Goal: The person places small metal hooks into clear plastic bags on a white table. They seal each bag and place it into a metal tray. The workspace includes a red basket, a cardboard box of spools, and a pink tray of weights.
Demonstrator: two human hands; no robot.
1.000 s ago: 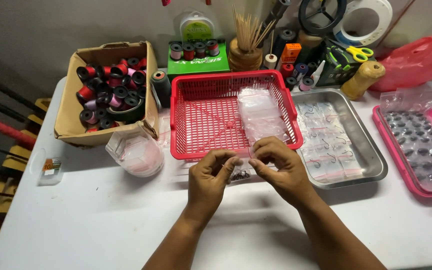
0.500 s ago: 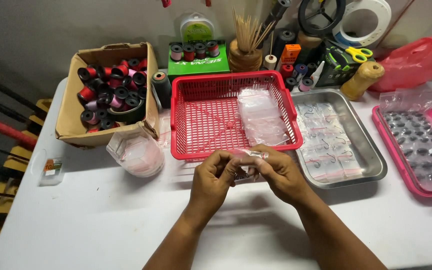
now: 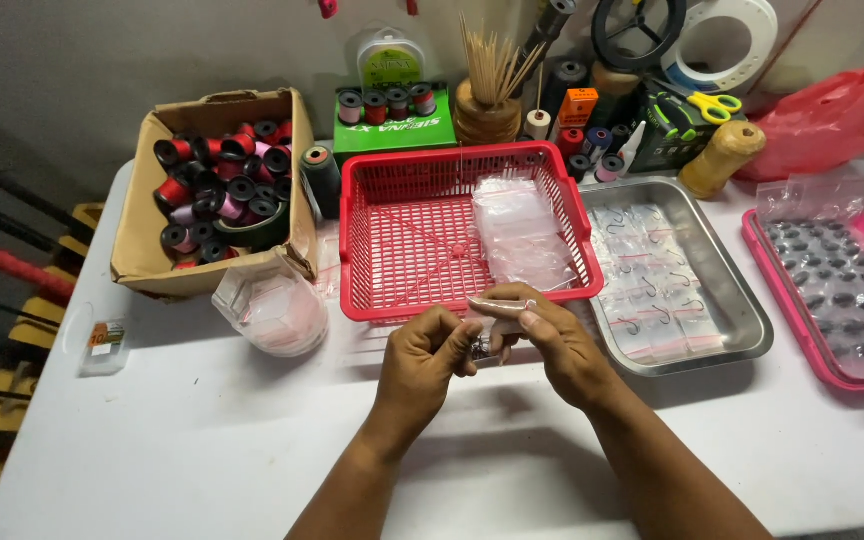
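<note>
A person's two hands meet low over the white tabletop (image 3: 202,440), forearms reaching in from the near edge. The left hand (image 3: 422,365) and the right hand (image 3: 552,345) pinch a small clear plastic bag (image 3: 492,318) between fingertips and thumbs, both closed on it; the bag hangs just above the tabletop, right in front of the near rim of a red plastic basket (image 3: 392,305). Something small and dark shows inside the bag, too small to make out.

Just beyond the hands, the red plastic basket holds a loose stack of empty clear bags (image 3: 517,225) toward its right side. Touching the basket on the right, a steel tray (image 3: 742,310) carries flat clear packets with fish hooks (image 3: 652,285) inside. Further right, a pink tray (image 3: 787,320) holds rows of small dark pieces under a clear cover. To the left of the basket sits a round clear plastic container (image 3: 272,310), and beside it a cardboard box (image 3: 142,250) filled with red, black and pale spools. A small clear packet (image 3: 102,338) lies near the left edge of the tabletop.

Against the far wall stand a green box (image 3: 397,125) with spools along its top, a wooden holder of thin sticks (image 3: 487,110), a cone of yellow-brown twine (image 3: 720,158), scissors with yellow and green handles (image 3: 697,105), and a red plastic sack (image 3: 832,115) at the far right corner.
</note>
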